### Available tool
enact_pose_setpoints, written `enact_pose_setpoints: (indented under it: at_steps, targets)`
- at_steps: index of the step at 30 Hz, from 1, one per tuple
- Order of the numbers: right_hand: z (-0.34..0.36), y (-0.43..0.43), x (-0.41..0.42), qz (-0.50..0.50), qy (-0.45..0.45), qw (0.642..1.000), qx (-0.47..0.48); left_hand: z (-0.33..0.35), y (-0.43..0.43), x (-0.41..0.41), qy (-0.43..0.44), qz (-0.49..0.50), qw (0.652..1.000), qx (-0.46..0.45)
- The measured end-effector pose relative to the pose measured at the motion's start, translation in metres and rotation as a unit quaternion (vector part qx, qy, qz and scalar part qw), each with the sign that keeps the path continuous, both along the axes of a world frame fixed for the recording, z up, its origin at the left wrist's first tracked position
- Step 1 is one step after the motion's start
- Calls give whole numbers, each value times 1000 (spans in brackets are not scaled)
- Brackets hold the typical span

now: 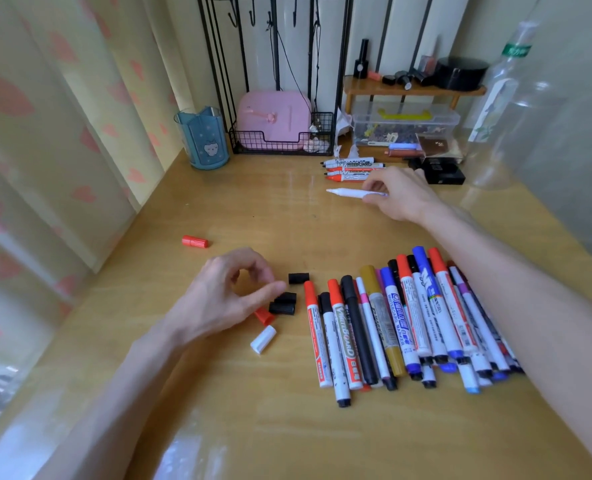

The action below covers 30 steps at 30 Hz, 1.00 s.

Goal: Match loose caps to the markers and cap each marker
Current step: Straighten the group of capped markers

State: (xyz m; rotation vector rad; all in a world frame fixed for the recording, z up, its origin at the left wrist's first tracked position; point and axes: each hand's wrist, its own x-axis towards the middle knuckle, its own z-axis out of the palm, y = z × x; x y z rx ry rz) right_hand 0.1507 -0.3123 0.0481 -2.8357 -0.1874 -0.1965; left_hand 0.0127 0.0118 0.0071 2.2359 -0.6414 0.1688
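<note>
The right hand pinches a slim white plastic marker with a bare white nib by the rear half of its barrel, with the nib pointing left, low over the yellow wooden tabletop. The left hand hangs over the loose caps with its fingers curled, thumb and forefinger parted and nothing between them. Its thumb tip is at or just beside a pair of short black plastic caps, though I cannot tell whether it touches them. Near these lie a third black cap, a small red cap and a white ribbed cap, which is likely the match for the held marker. Another red cap lies well apart to the left. Such caps should be light, hard and a little slick, so they may roll or skid. They are best pinched across the sides with the open end turned toward the nib. The marker looks stiff and light, and a hold nearer its front would steady the push. Right of the caps lies a row of capped markers, and behind the right hand are a few uncapped whiteboard markers. At the back, a blue translucent cup with a cat print shows no contents from here. A black wire basket holds a pink plastic case. A clear lidded plastic box holds small dark bits too small to name. A clear plastic bottle at the right looks empty.
</note>
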Motion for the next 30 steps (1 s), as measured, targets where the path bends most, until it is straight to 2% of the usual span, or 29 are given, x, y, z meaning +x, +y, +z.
enact_pose_setpoints:
  at_steps: [3,7,10,13,16,19,24,30]
  targets:
    - [15,10,-34,25,-17,999,14,9,6,-14,39,-31,998,41]
    - [29,21,-93,37,-37,997,57,17,12,-30,46,5,966,256]
    - [25,23,-127,66,-60,993,73,20,11,-35,26,8,956,293]
    - [14,19,-153,89,-86,989,76,23,8,-36,11,-8,975,221]
    - [2,15,-172,104,-133,982,81,28,-5,-40,11,3,998,62]
    - [-5,18,-186,112,-166,973,111,27,-18,-43,56,9,997,-50]
    - [-11,22,-196,127,-174,967,136,19,-21,-41,34,16,995,-89]
    - [-14,26,-198,138,-188,964,126,15,-25,-39,16,3,997,-80]
